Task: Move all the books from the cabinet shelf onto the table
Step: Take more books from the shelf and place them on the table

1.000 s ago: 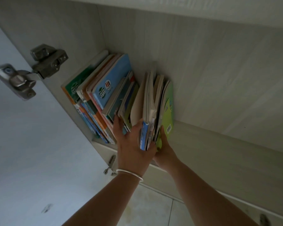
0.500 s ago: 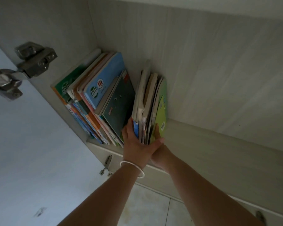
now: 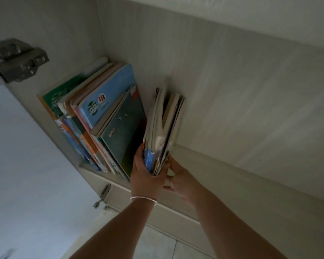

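A bundle of several thin books (image 3: 162, 128) stands upright on the cabinet shelf (image 3: 223, 165), pulled apart from the others. My left hand (image 3: 147, 176), with a bracelet at the wrist, grips the bundle's lower spines from the left and underneath. My right hand (image 3: 180, 182) is at the bundle's lower right, fingers against its right side; whether they curl round it is hidden. To the left, a row of several leaning books (image 3: 99, 116) rests against the cabinet's side wall, with a dark green cover and a light blue cover facing me.
A metal door hinge (image 3: 19, 60) sticks out at the upper left, with the open cabinet door (image 3: 22, 165) below it. A smaller latch (image 3: 103, 195) sits under the shelf's front edge. The shelf stretches bare to the right. Tiled floor (image 3: 157, 243) shows below.
The bundle has separated from the leaning row and turned edge-on to me, hiding its green cover. My left hand has closed round its lower spines, and both hands have shifted slightly right.
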